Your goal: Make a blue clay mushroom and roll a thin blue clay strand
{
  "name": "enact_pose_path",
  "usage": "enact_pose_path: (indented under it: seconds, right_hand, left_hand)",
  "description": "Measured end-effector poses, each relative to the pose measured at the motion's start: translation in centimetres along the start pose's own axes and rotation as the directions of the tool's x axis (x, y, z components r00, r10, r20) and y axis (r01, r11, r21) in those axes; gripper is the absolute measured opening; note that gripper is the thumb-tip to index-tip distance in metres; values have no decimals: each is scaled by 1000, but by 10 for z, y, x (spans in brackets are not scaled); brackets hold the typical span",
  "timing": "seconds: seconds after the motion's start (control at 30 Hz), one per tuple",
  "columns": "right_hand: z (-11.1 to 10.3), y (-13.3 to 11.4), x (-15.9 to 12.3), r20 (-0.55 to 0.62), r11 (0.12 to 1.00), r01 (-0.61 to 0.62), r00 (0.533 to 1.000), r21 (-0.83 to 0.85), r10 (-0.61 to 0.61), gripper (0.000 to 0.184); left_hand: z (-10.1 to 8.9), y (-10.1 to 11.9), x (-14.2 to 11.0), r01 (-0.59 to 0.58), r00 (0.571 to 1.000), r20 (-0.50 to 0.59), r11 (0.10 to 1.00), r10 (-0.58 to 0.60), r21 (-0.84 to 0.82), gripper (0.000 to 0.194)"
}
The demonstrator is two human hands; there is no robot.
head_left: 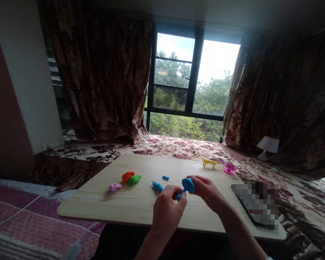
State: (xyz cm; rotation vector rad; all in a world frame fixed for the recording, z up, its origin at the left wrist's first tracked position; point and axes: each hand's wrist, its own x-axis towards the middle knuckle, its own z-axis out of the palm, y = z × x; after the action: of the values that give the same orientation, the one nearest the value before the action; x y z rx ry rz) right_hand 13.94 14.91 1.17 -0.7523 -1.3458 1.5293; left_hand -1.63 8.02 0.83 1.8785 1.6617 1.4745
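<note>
Between my hands, above the wooden board, is a blue modelling clay piece [189, 185] with a round, flat disc on top and a thin stem below. My right hand [206, 190] pinches the disc at its right edge. My left hand [169, 206] is closed on the lower end of the stem, where a thicker blue bit shows between the fingers. A blue clay lump [157, 186] lies just beyond my left hand, and a small blue clay roll [165, 177] rests a little farther back.
Orange [128, 176], green [134, 180] and pink [115, 187] clay lumps sit on the board [97, 206] at left. At the back right stand a yellow clay figure [209, 163] and a pink clay stand [229, 168]. A dark-edged, blurred-out flat object [249, 206] lies at right.
</note>
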Motion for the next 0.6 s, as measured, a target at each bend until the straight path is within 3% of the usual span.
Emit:
enact_pose_path:
  seconds: [0.37, 0.6]
  right_hand:
    - [6, -2, -3, 23, 999, -39, 999, 9, 38, 41]
    - [10, 0, -3, 57, 998, -54, 997, 16, 53, 36]
  left_hand:
    - [0, 4, -2, -86, 994, -49, 977, 97, 193, 9]
    - [1, 8, -1, -107, 986, -87, 946, 139, 305, 9]
